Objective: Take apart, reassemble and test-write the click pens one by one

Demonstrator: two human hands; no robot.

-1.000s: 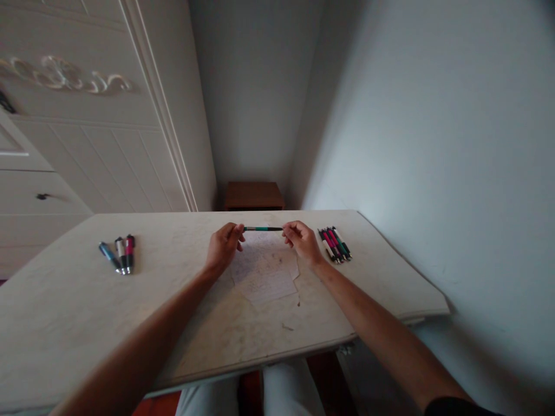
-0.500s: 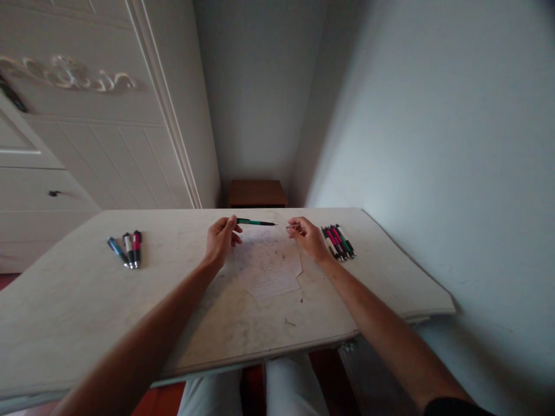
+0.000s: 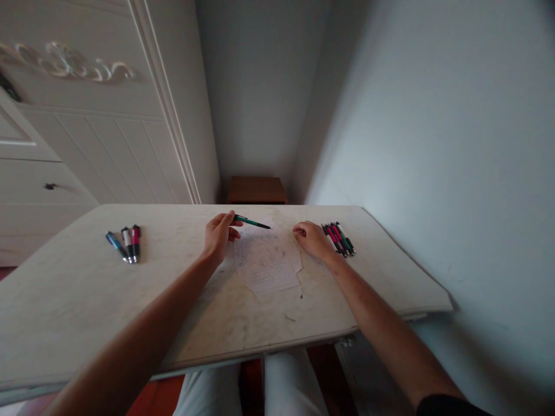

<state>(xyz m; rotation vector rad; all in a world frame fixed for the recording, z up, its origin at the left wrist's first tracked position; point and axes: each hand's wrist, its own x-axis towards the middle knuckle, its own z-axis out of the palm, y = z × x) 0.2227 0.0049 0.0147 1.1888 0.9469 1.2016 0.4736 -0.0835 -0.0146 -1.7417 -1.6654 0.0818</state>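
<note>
My left hand (image 3: 221, 232) pinches a green pen with a black grip (image 3: 254, 222) by its rear end. The pen hangs over the upper part of a scribbled sheet of paper (image 3: 266, 263), its front end pointing right and slightly down. Right of the paper, my right hand (image 3: 311, 238) is closed with its fingers curled at the table. Whatever lies between those fingertips is too small to make out. Just beyond that hand lies a row of several pens (image 3: 339, 238), in pink, green and white with black parts.
On the left side of the white table (image 3: 173, 306) lie three pens (image 3: 125, 245), blue, white and pink. A white cabinet (image 3: 113, 150) rises at the left and a pale wall (image 3: 433, 144) at the right. Behind the table stands a brown wooden piece (image 3: 256, 188).
The green pen's front end has tipped downward and moved slightly left. My right hand has drawn away from it, to the right and down to the table. My left hand keeps its pinch.
</note>
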